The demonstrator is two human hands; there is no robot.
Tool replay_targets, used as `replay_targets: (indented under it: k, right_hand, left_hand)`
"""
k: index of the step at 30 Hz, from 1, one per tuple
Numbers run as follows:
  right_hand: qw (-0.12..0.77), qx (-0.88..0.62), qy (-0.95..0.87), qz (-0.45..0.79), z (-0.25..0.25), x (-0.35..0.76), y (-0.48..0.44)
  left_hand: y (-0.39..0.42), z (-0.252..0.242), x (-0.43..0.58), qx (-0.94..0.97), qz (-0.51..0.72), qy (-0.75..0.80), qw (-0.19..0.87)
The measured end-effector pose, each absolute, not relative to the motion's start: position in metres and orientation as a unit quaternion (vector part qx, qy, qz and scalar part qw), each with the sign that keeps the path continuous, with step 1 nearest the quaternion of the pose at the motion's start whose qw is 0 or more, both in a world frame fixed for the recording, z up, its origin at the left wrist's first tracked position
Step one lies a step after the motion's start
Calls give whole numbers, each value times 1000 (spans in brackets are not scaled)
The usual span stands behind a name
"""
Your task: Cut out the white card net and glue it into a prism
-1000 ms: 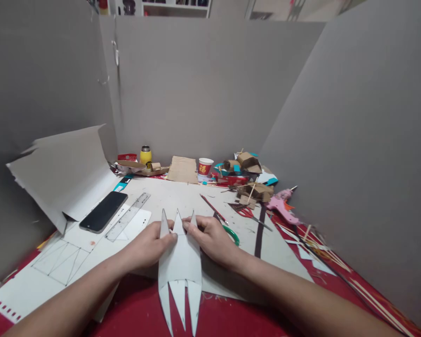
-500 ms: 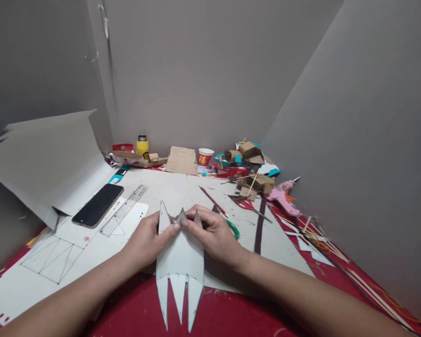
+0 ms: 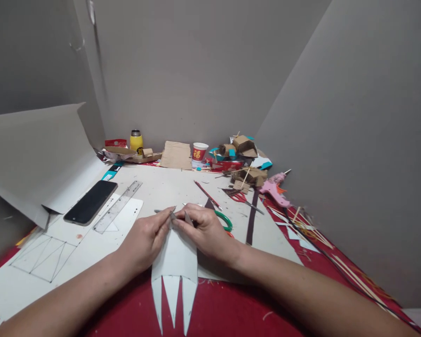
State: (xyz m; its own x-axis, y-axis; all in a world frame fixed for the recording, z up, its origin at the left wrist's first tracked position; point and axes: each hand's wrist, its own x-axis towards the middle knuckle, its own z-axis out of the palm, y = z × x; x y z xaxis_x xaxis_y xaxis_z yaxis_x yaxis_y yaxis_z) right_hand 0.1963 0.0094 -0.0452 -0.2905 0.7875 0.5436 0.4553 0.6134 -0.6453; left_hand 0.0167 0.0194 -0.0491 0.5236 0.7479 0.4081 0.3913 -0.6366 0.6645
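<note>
A white card cut-out (image 3: 174, 260) with long pointed strips at both ends lies between my hands, over the front edge of the board. My left hand (image 3: 145, 241) is closed on its far left part, thumb and fingers pinching near the pointed tips. Opposite it, my right hand (image 3: 206, 229) pinches the far right part, with a tip rising between its fingers. Both sets of fingertips meet at the middle strip. The near points hang over the red cloth. Green-handled scissors (image 3: 224, 220) lie just behind my right hand, partly hidden by it.
Left on the white board (image 3: 154, 187) lie a phone (image 3: 90, 202) and a clear ruler (image 3: 117, 208), beside a large bent card sheet (image 3: 38, 164). Rightward are a pencil (image 3: 208, 195), red-handled scissors (image 3: 243, 199), a pink glue gun (image 3: 276, 189) and thin sticks (image 3: 358, 281). A paper cup (image 3: 199, 152) stands behind.
My left fingers have moved from beside the left strip onto it, and that strip no longer stands up. The whole scene has shifted slightly left in view.
</note>
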Motion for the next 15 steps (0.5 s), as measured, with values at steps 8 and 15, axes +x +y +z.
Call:
replay_targets:
  k: [8, 15]
  right_hand:
    - [444, -424, -764, 196, -44, 196, 9]
    - [458, -444, -740, 215, -41, 193, 7]
  left_hand:
    - [13, -41, 22, 778, 380, 346, 362]
    - [12, -39, 22, 767, 381, 359, 371]
